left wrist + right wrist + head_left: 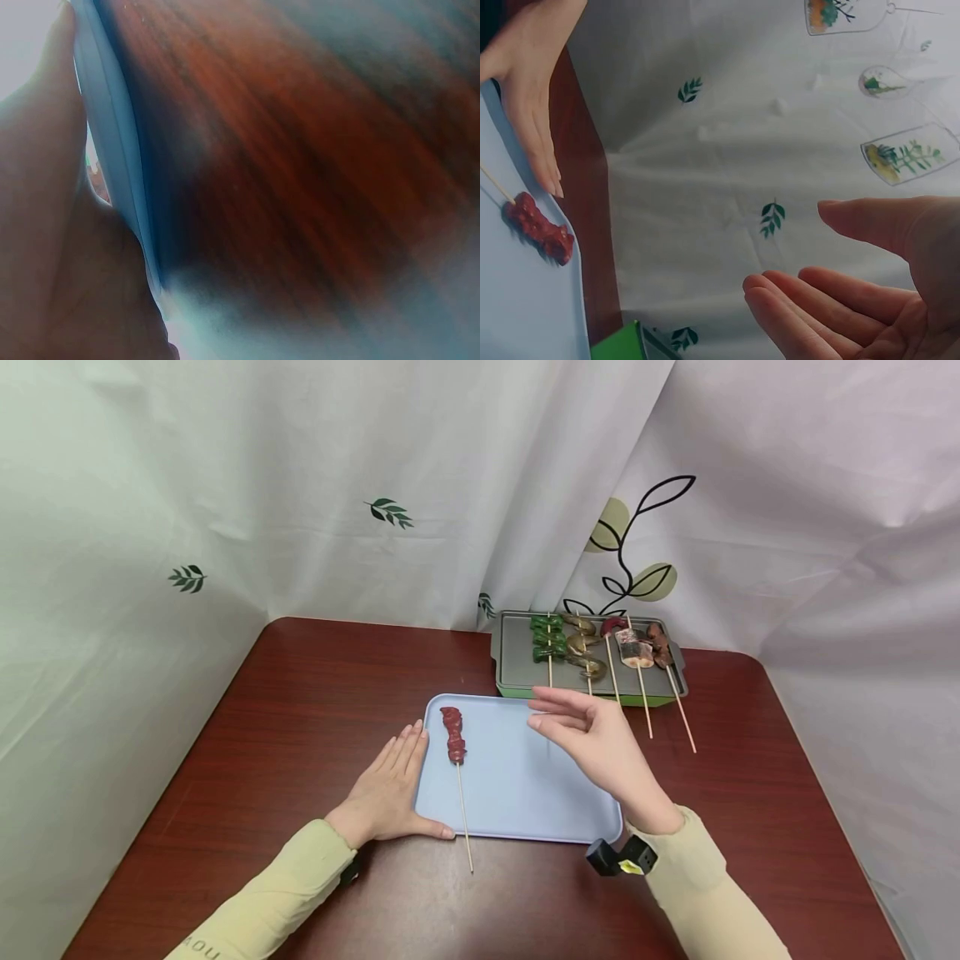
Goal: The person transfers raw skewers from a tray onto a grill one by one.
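Note:
A light blue tray (510, 768) lies on the table with one dark red meat skewer (454, 739) along its left side, the stick's end reaching past the front edge. My left hand (390, 789) rests at the tray's left front corner, fingers straight along the side and thumb on the front edge. Above the tray's right half hovers my right hand (592, 739), holding nothing. In the right wrist view its thumb and fingers (802, 311) stand apart. The left wrist view shows the left palm against the tray's edge (112, 127).
Behind the tray, at the back right, stands a grey-topped green grill (517, 652). On it lie a green pepper skewer (550, 639), a skewer of brownish curled pieces (585, 647), a fish skewer (635, 648) and others, sticks pointing forward. White curtains (337, 485) surround the table.

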Available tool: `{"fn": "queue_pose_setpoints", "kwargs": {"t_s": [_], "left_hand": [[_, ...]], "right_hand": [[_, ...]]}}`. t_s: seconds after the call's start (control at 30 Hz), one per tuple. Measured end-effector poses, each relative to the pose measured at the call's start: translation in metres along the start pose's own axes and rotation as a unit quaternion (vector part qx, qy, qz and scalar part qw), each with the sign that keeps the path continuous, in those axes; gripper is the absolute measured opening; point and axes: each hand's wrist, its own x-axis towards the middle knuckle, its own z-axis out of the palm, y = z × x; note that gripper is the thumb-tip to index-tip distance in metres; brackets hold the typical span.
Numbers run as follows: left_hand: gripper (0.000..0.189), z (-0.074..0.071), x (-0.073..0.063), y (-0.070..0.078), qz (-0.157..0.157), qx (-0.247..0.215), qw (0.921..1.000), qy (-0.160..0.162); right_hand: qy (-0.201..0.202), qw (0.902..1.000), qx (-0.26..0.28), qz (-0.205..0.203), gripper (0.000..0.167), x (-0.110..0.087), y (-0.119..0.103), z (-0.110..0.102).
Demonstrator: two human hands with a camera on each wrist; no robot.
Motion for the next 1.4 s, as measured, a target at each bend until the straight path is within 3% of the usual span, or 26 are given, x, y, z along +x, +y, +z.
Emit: {"fn": "queue_pose_setpoints", "kwargs": {"t_s": [0.43, 1.4], "left_hand": [[0.148, 0.008, 0.001, -0.004, 0.001, 0.006, 0.9999, 0.009], [0.148, 0.009, 0.001, -0.004, -0.006, 0.001, 1.0000, 0.006]], "right_hand": [[-0.040, 0.9992, 0.003, -0.004, 0.045, -0.007, 0.012, 0.014], [-0.059, 0.9975, 0.026, 0.031, 0.046, -0.014, 0.038, 0.032]]}}
